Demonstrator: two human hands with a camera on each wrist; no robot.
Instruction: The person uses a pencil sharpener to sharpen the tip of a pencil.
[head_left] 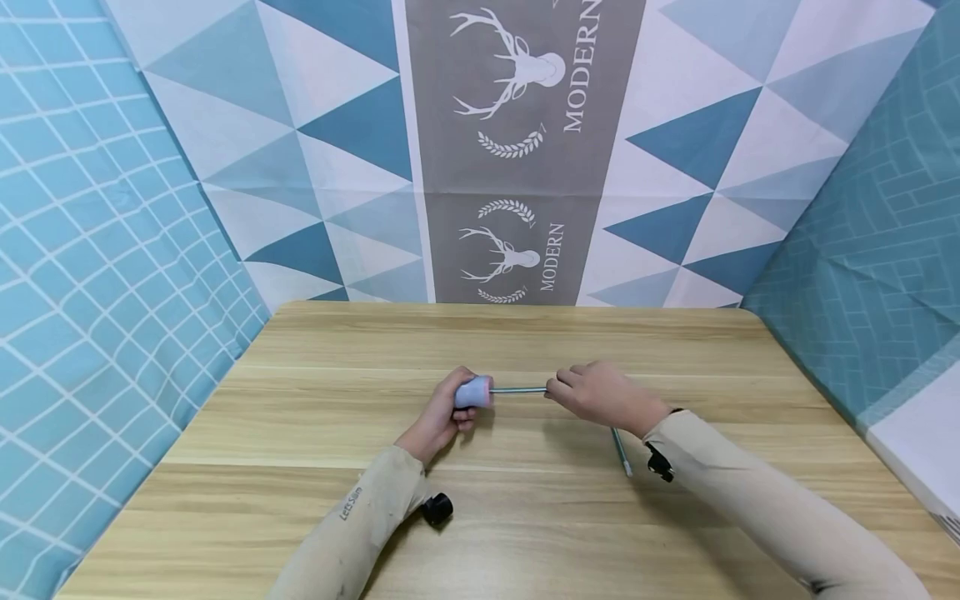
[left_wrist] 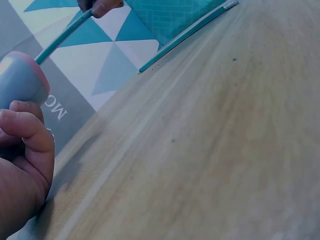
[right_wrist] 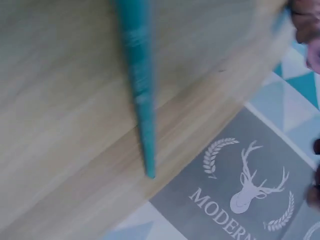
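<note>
Person's L hand (head_left: 437,412), head view, wraps round a pale-blue, pink-rimmed barrel-shaped gadget (head_left: 472,392), prob. sharpener; R hand (head_left: 606,394) pinches a slim teal pencil (head_left: 519,390). Pencil's long axis runs L–R betw. hands, in line w/ gadget, tip end at pink rim; depth unclear. Silver-ended second pencil (head_left: 620,452) lies on wood-grain table (head_left: 315,417), near side of R wrist, R hand nearer. L wrist view: L fingers curled, held pencil slants up to R fingertips. R wrist view: second pencil big, blurred; R grip can't tell here.
</note>
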